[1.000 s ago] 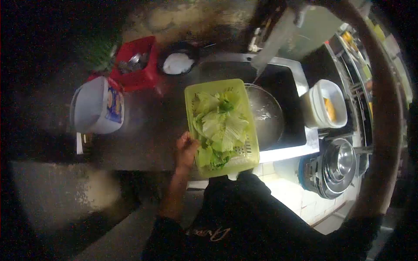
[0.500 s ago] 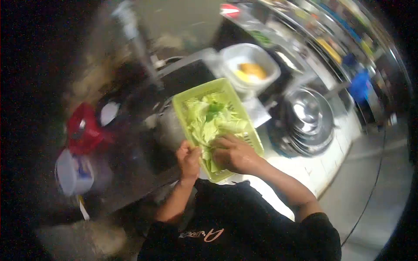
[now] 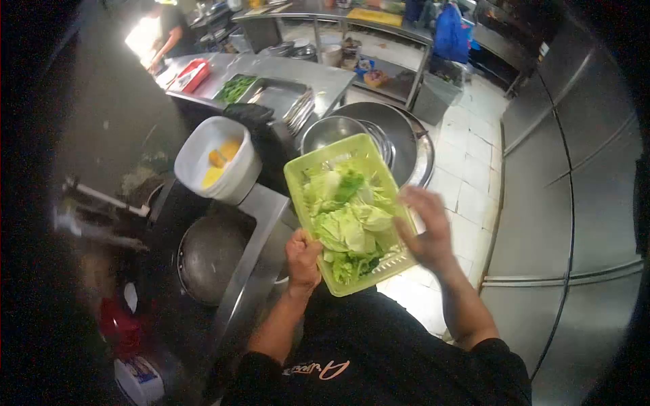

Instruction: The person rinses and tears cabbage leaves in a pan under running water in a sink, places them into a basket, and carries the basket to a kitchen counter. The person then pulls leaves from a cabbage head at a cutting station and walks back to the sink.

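My left hand (image 3: 302, 260) is closed around the left rim of a light green plastic basket (image 3: 332, 281), which is held tilted in front of my chest. Inside lie loose, pale green lettuce-like leaves (image 3: 352, 223), with darker green pieces at the top and bottom. At the basket's right rim is my right hand (image 3: 428, 227), slightly blurred, its thumb and fingers apart and nothing seen in them. Whether it touches the rim I cannot tell.
Left of the basket are a wok (image 3: 213, 257) and a white tub (image 3: 213, 159) with yellow-orange contents. Beyond the basket stand metal bowls (image 3: 332, 132) and a steel counter (image 3: 267, 64). Steel doors (image 3: 528, 237) line the right. Another person (image 3: 175, 34) is at the far left.
My right hand has come out of the leaves to the basket's right rim. The view has turned to the right and lifted, showing more of the room. My left hand keeps its hold.
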`<state>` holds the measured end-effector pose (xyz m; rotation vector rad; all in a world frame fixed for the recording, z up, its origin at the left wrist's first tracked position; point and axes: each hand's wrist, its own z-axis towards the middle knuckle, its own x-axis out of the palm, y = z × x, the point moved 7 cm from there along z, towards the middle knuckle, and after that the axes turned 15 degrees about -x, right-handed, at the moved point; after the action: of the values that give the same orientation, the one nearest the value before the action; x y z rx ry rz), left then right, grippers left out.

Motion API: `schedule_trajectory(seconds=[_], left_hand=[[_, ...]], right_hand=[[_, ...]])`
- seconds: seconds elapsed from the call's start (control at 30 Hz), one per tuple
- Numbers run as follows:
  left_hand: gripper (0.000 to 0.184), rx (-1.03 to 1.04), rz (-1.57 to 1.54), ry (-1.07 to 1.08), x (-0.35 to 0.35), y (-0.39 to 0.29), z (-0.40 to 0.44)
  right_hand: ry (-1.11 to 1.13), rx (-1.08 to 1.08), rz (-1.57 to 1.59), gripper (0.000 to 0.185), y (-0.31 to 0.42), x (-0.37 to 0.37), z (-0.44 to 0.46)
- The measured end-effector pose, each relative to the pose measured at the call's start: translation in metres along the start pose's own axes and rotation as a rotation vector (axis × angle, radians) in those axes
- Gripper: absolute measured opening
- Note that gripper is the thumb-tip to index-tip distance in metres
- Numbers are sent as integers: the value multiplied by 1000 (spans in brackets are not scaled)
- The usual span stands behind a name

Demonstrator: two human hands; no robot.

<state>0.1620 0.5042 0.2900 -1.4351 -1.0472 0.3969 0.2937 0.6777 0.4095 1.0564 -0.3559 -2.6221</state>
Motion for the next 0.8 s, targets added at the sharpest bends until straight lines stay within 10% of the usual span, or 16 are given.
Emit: schedule_trajectory(seconds=[0.1, 0.37, 0.47, 0.63, 0.8], left_hand=[[19, -64, 48, 175, 36, 13, 23], [8, -59, 413, 433, 146, 69, 110], [15, -405, 425, 489, 170, 101, 119], [21, -49, 841, 386, 188, 118, 138], [29, -266, 743, 347, 199, 155, 159]], right_hand=[[200, 712, 270, 39, -71, -18, -45], [-29, 914, 325, 30, -139, -46, -137], [-157, 1059, 375, 28, -172, -67, -166], [-147, 923, 245, 29, -242, -105, -173], [-77, 799, 195, 28, -303, -123, -137]])
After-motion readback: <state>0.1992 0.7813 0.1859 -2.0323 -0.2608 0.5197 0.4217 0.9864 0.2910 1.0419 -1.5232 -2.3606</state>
